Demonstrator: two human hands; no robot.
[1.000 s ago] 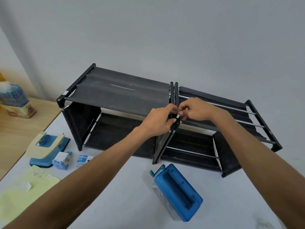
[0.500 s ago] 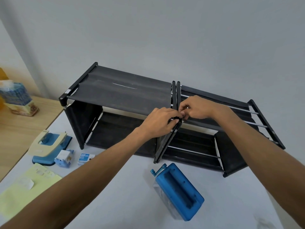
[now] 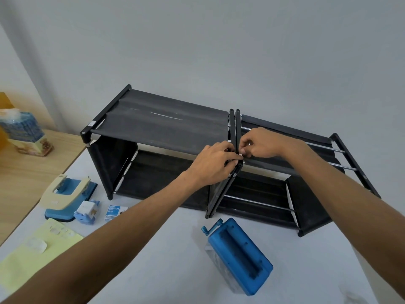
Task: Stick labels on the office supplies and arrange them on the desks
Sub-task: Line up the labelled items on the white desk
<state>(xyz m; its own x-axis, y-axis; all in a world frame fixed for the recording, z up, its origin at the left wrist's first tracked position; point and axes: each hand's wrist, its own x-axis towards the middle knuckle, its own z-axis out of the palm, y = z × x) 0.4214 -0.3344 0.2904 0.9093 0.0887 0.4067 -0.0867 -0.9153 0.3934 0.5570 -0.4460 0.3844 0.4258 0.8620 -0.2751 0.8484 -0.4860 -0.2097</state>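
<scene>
Two black shelf racks stand side by side on the white desk, the left rack (image 3: 166,128) fabric-topped and the right rack (image 3: 306,150) with bare metal bars. Both hands meet at the front top corner where the two frames touch. My left hand (image 3: 213,164) curls its fingers around the upright frame post there. My right hand (image 3: 262,143) pinches a small white label (image 3: 241,154) against the same post. A yellow label sheet (image 3: 32,253) with a few clear stickers lies at the near left.
A blue rectangular device (image 3: 240,256) lies in front of the racks. At the left sit a cream-and-blue hole punch (image 3: 68,194), a small blue-white dispenser (image 3: 86,210) and a binder-clip box (image 3: 115,211). A tissue box (image 3: 24,132) stands on the wooden desk (image 3: 24,178).
Both hands have stayed at the joint of the two racks, with the fingertips pressing closer together on the post. The view has tilted slightly.
</scene>
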